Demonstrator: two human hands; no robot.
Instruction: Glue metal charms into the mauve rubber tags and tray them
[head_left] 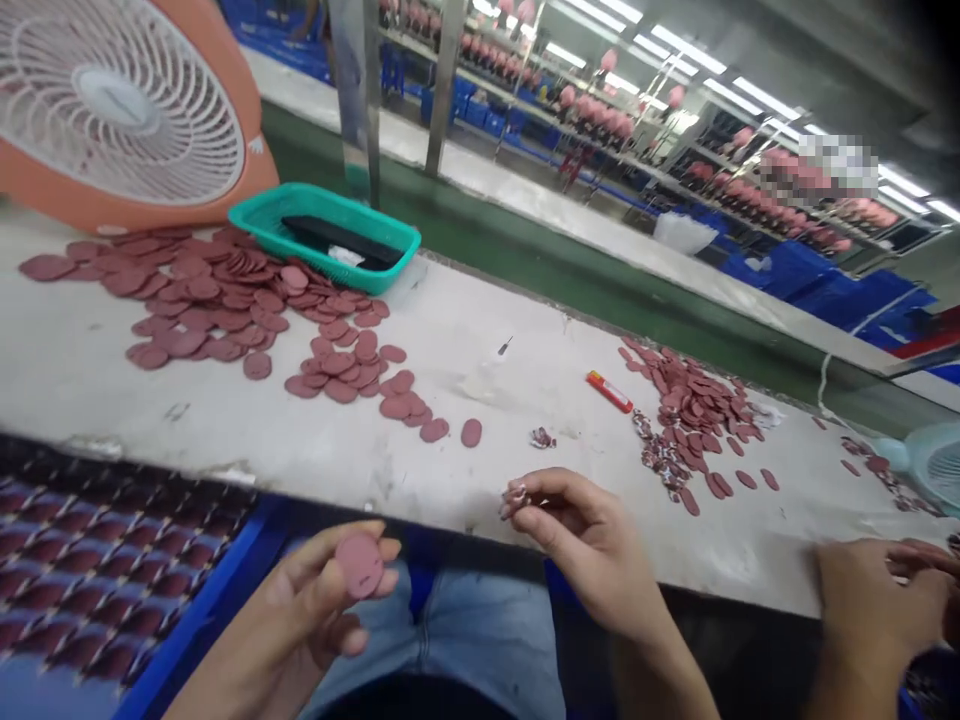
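Note:
My left hand is closed on a dark red round disc, pinched between thumb and fingers above my lap. My right hand is at the table's near edge, fingers pinched on a small patterned scrap. A big heap of the same red discs lies on the white table at the left. A few discs trail toward me, the nearest one just beyond my right hand. Another small patterned scrap lies on the table near it.
A blue tray holding rows of discs sits at my lower left. An orange fan and a teal basket stand at the back. A red lighter lies beside a second disc pile. Another person's hands work at the right.

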